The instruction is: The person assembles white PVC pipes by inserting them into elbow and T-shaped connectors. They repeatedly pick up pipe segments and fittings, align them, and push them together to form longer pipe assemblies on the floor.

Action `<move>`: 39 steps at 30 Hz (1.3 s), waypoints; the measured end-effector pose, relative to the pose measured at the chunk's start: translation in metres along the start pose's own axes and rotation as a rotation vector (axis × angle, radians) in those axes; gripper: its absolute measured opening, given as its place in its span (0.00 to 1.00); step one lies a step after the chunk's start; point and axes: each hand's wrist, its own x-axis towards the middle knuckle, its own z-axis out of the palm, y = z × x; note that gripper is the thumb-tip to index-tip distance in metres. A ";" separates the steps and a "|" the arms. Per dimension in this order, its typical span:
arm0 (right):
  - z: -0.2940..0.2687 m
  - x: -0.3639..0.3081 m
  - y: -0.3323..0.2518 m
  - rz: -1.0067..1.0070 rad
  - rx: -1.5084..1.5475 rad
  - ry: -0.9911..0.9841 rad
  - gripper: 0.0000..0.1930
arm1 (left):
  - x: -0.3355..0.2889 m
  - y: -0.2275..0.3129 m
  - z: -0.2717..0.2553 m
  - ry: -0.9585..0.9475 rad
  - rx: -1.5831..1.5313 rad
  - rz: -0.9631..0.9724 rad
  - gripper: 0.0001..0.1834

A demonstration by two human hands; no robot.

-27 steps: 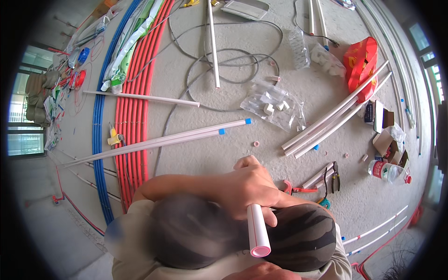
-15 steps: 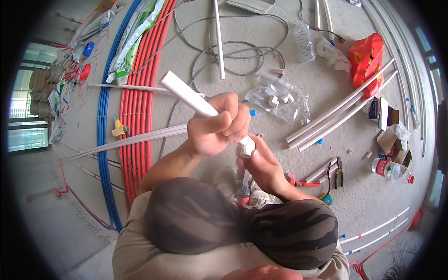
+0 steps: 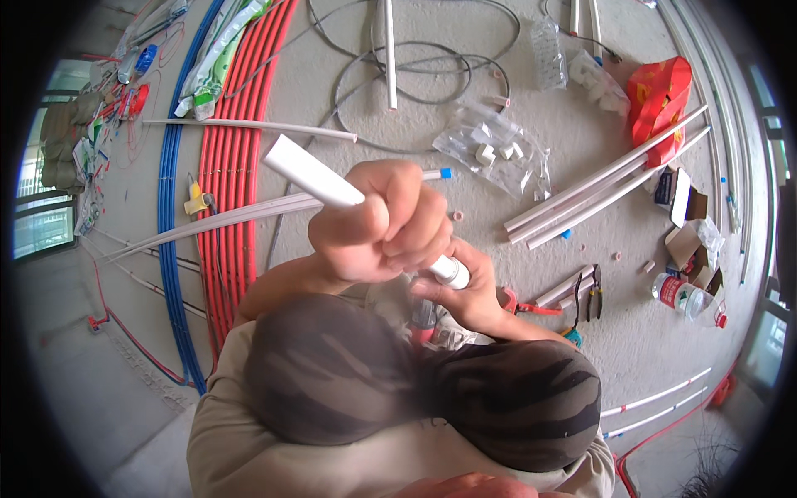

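My left hand (image 3: 378, 220) is closed in a fist around a length of white plastic pipe (image 3: 309, 170), whose free end points up and to the left. At the pipe's lower right end is a white pipe fitting (image 3: 453, 272) with a round collar. My right hand (image 3: 471, 290) grips that fitting, thumb and fingers bent about it. How far the pipe sits in the fitting cannot be made out. Below the hands, between my knees, stands a partly hidden object with a red part (image 3: 422, 322).
Red pipes (image 3: 241, 108) and blue pipes (image 3: 170, 199) run along the floor at left. At right lie white pipes (image 3: 581, 189), a bag of fittings (image 3: 490, 149), pliers (image 3: 594, 299), a red-handled tool (image 3: 531, 309), a plastic bottle (image 3: 682, 297) and a red bag (image 3: 656, 104). Grey cable (image 3: 336, 100) loops ahead.
My left fist has come slightly left and down over the pipe. The fitting in my right hand has turned, its round collar now facing up. The whole view has shifted a little.
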 end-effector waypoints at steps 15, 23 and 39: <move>-0.003 -0.008 0.006 -0.132 -0.238 0.047 0.15 | 0.000 -0.016 -0.007 -0.167 -0.181 -0.048 0.20; 0.004 0.011 -0.021 -0.116 -0.498 0.006 0.29 | 0.002 -0.006 -0.016 0.463 -0.111 0.035 0.24; -0.014 0.017 -0.012 -0.371 -0.607 0.004 0.26 | 0.003 -0.004 -0.020 0.620 -0.019 -0.116 0.25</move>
